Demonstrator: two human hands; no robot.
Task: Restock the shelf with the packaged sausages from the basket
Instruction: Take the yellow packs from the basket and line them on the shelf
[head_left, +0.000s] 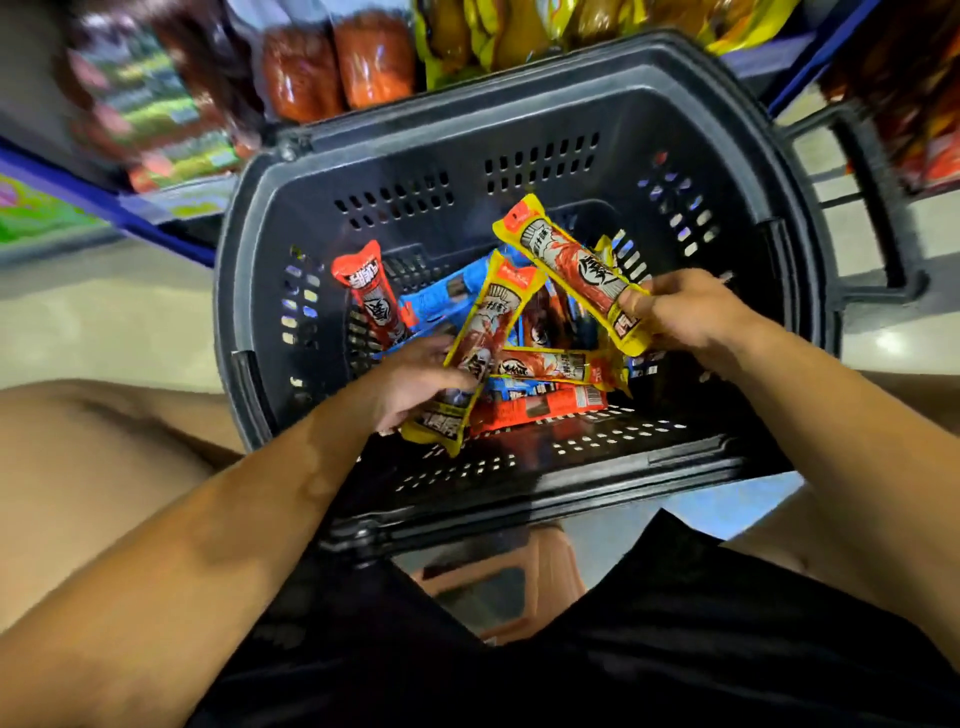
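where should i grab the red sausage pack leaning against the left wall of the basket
Take the red pack by its upper end, coming from above. It stands tilted against the basket wall with that end free, while its lower end is tucked among the blue packs. Both hands already hold yellow packs, so one probably has to be freed first.

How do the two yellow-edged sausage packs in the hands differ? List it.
The left hand grips its yellow pack near the lower end, steeply upright. The right hand pinches the other yellow pack at its lower end, slanting up-left, higher above the basket. Both share yellow edges and red tops.
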